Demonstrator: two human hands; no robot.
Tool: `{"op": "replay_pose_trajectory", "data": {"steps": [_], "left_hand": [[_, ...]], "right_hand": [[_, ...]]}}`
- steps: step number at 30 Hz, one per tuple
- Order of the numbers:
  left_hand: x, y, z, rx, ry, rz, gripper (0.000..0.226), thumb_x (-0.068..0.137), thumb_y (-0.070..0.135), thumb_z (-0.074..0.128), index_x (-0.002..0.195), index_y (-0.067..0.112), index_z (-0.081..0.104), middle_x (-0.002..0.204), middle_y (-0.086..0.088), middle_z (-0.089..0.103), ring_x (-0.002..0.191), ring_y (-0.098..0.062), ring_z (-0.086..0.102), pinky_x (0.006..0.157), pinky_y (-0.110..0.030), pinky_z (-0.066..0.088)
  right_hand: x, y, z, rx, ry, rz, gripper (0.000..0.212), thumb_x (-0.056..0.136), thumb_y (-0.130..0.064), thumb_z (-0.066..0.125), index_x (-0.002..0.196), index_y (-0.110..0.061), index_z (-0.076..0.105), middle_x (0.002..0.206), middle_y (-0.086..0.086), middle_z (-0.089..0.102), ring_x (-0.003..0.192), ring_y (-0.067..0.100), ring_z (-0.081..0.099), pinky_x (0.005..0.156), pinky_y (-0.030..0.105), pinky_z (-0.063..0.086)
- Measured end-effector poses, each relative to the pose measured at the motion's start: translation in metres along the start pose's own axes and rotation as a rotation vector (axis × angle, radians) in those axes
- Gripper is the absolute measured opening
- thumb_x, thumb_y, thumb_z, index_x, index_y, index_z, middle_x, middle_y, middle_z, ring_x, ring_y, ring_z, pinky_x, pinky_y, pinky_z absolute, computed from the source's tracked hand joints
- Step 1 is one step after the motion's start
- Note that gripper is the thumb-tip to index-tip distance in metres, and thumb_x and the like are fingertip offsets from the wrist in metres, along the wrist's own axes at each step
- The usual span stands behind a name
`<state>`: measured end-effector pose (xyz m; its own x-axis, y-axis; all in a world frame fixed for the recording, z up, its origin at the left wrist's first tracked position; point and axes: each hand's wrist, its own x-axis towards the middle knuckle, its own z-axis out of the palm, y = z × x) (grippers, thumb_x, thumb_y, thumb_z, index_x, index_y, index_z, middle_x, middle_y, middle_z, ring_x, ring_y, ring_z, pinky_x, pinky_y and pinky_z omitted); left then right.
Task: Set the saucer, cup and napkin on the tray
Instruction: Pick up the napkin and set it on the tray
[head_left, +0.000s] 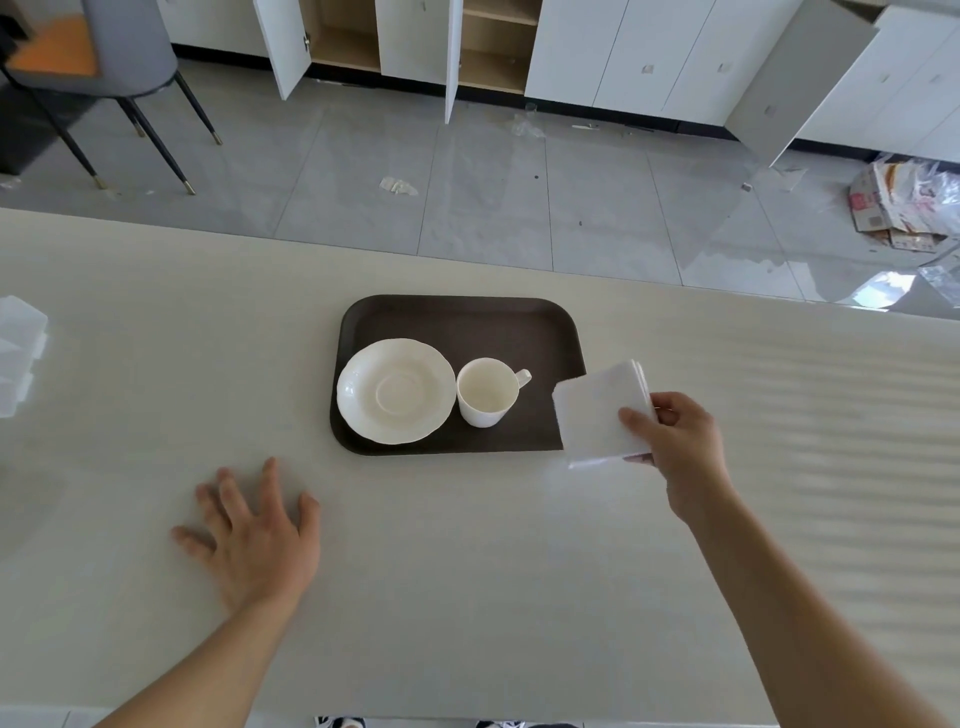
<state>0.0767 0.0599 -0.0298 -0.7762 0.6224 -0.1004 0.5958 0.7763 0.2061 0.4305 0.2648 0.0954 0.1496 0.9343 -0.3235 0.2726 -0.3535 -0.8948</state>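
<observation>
A dark brown tray (467, 319) lies on the pale table. On its left part rests a white saucer (396, 391). Just right of the saucer stands an empty white cup (485, 392), upright, its handle pointing right. My right hand (680, 441) pinches a folded white napkin (597, 415) by its right edge and holds it over the tray's near right corner, partly past the rim. My left hand (254, 530) lies flat on the table, fingers spread, in front of and left of the tray, holding nothing.
A clear plastic box (18, 358) sits at the table's left edge. Beyond the table's far edge are grey floor tiles, a chair (98, 57), open white cabinets and cardboard litter (904, 202) at right.
</observation>
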Motion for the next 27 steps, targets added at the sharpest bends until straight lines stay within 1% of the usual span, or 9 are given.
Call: {"op": "replay_pose_trajectory", "data": {"steps": [4, 7, 10, 14, 17, 19, 21, 24, 27], "left_hand": [[-0.001, 0.002, -0.001, -0.001, 0.003, -0.004, 0.061, 0.092, 0.045, 0.050, 0.148, 0.026, 0.037, 0.160, -0.022, 0.020, 0.149, -0.038, 0.009, 0.114, -0.068, 0.003], [-0.001, 0.003, -0.003, -0.002, 0.003, -0.005, 0.061, 0.092, 0.044, 0.050, 0.149, 0.025, 0.036, 0.160, -0.021, 0.019, 0.149, -0.038, 0.008, 0.114, -0.068, 0.002], [-0.002, 0.003, -0.004, -0.007, 0.007, -0.007, 0.062, 0.092, 0.044, 0.051, 0.149, 0.025, 0.036, 0.161, -0.021, 0.018, 0.149, -0.038, 0.007, 0.115, -0.067, 0.001], [-0.002, 0.003, -0.004, -0.011, 0.011, -0.007, 0.062, 0.092, 0.044, 0.051, 0.149, 0.025, 0.036, 0.161, -0.021, 0.018, 0.149, -0.037, 0.007, 0.115, -0.067, 0.001], [-0.001, 0.003, -0.003, -0.005, 0.008, -0.007, 0.062, 0.092, 0.044, 0.052, 0.150, 0.025, 0.036, 0.160, -0.021, 0.018, 0.149, -0.037, 0.007, 0.115, -0.067, 0.001], [0.000, 0.002, -0.002, -0.007, 0.014, -0.005, 0.062, 0.092, 0.043, 0.053, 0.149, 0.025, 0.037, 0.160, -0.021, 0.019, 0.149, -0.038, 0.008, 0.115, -0.067, 0.002], [0.000, 0.002, -0.001, -0.008, 0.021, -0.003, 0.062, 0.091, 0.042, 0.054, 0.148, 0.024, 0.038, 0.159, -0.022, 0.020, 0.149, -0.039, 0.009, 0.114, -0.068, 0.002], [0.001, 0.001, 0.001, -0.002, 0.022, 0.000, 0.062, 0.091, 0.043, 0.054, 0.148, 0.025, 0.038, 0.159, -0.022, 0.021, 0.149, -0.039, 0.009, 0.114, -0.068, 0.003], [0.001, 0.000, 0.002, 0.011, 0.012, -0.004, 0.062, 0.091, 0.046, 0.051, 0.148, 0.027, 0.036, 0.160, -0.020, 0.019, 0.149, -0.037, 0.008, 0.115, -0.067, 0.001]], "right_hand": [[0.013, 0.005, 0.026, 0.315, 0.105, 0.159, 0.021, 0.085, -0.005, 0.073, 0.101, -0.007, 0.060, 0.108, 0.016, 0.066, 0.095, 0.030, 0.069, 0.062, 0.034, 0.062], [0.015, 0.010, 0.052, 0.465, 0.182, 0.215, 0.020, 0.086, -0.003, 0.070, 0.098, -0.008, 0.056, 0.109, 0.014, 0.062, 0.099, 0.029, 0.067, 0.063, 0.034, 0.063], [0.010, 0.017, 0.076, 0.551, 0.212, 0.252, 0.020, 0.087, -0.002, 0.069, 0.097, -0.008, 0.054, 0.106, 0.011, 0.062, 0.100, 0.028, 0.066, 0.062, 0.033, 0.063], [0.005, 0.025, 0.092, 0.481, 0.209, 0.287, 0.019, 0.089, -0.011, 0.069, 0.100, -0.006, 0.055, 0.104, 0.010, 0.061, 0.096, 0.024, 0.066, 0.062, 0.033, 0.063], [0.006, 0.027, 0.088, 0.346, 0.156, 0.313, 0.024, 0.089, -0.016, 0.069, 0.101, 0.003, 0.059, 0.094, 0.011, 0.061, 0.084, 0.026, 0.069, 0.060, 0.034, 0.064], [0.006, 0.029, 0.082, 0.226, 0.101, 0.293, 0.023, 0.089, -0.016, 0.067, 0.094, 0.007, 0.061, 0.086, 0.013, 0.064, 0.071, 0.026, 0.072, 0.058, 0.032, 0.063], [0.006, 0.030, 0.074, 0.138, 0.038, 0.285, 0.019, 0.088, -0.016, 0.068, 0.083, 0.003, 0.066, 0.082, 0.015, 0.068, 0.065, 0.027, 0.073, 0.057, 0.030, 0.063], [0.004, 0.036, 0.064, 0.112, -0.022, 0.302, 0.024, 0.088, -0.019, 0.072, 0.082, 0.004, 0.068, 0.075, 0.015, 0.069, 0.061, 0.028, 0.074, 0.061, 0.032, 0.064], [-0.001, 0.043, 0.058, 0.084, -0.034, 0.304, 0.025, 0.086, -0.018, 0.074, 0.086, 0.005, 0.066, 0.076, 0.016, 0.071, 0.059, 0.028, 0.074, 0.068, 0.037, 0.064]]}}
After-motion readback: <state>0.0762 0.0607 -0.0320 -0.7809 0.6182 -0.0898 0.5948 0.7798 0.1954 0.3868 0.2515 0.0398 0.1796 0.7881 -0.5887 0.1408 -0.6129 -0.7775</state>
